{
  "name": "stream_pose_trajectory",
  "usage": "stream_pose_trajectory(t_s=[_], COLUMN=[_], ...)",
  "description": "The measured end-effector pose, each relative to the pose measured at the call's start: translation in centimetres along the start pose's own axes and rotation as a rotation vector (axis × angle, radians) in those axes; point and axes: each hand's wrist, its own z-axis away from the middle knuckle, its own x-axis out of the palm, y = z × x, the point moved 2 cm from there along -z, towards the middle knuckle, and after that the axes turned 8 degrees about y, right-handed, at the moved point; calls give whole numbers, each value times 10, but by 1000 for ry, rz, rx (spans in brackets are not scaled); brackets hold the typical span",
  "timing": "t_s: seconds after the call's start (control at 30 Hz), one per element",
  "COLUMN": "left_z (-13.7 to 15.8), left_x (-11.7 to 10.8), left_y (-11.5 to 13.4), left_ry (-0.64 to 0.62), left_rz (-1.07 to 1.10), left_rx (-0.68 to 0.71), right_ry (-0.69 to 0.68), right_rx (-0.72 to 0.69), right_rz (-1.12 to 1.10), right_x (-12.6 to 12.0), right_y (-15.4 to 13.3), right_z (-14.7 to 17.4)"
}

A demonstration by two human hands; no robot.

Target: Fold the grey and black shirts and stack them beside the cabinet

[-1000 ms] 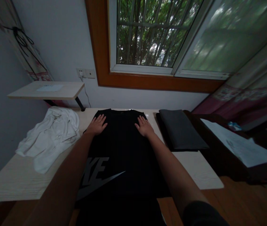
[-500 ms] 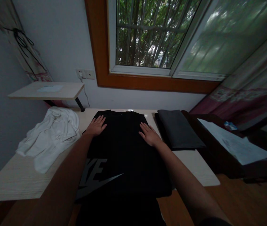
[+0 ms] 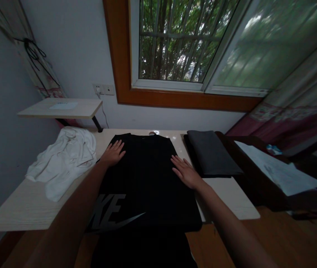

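Head view. We list first one black shirt (image 3: 150,175), laid flat at the middle of the desk (image 3: 235,199), neckline toward the far edge, front face up. We note a grey print at its near left: large letters, partly hidden by the left forearm, above a swoosh.

Left hand (image 3: 113,153): flat on the shirt's far left part, palm down, grip spread, fingers extended. Right hand (image 3: 185,172): across the shirt's right edge, lower than the left hand, palm down, grip likewise spread with fingers extended.

To the left, we record one white cloth (image 3: 66,160), crumpled, on the desk; beyond it, a small raised shelf (image 3: 84,107) on dark legs, bearing a sheet of paper (image 3: 63,105).

To the right, we enter one dark grey flat item (image 3: 213,152), lying over a black one on the desk, well apart from the white cloth. Farther right, a large pale sheet (image 3: 278,167) rests on dark furniture. On the far side, we count one window (image 3: 186,44), wood-framed, and a wall socket (image 3: 98,89) with a plug in it.
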Motion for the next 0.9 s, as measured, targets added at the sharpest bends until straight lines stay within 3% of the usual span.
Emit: stream_pose_trajectory(t_s=[0.43,0.67,0.77,0.9], left_z=[27,46,69,114], left_x=[-2,-35,-48,-50], left_y=[1,5,13,21], left_ry=[98,306,248,151], left_rz=[80,252,240,198], left_rx=[2,-12,76,149], right_ry=[47,31,15,5], right_rx=[-13,-14,-2,4], right_rz=[57,60,57,51], right_x=[-10,-10,-11,-11], right_y=[-29,-28,-29,-30], right_z=[50,48,48,47])
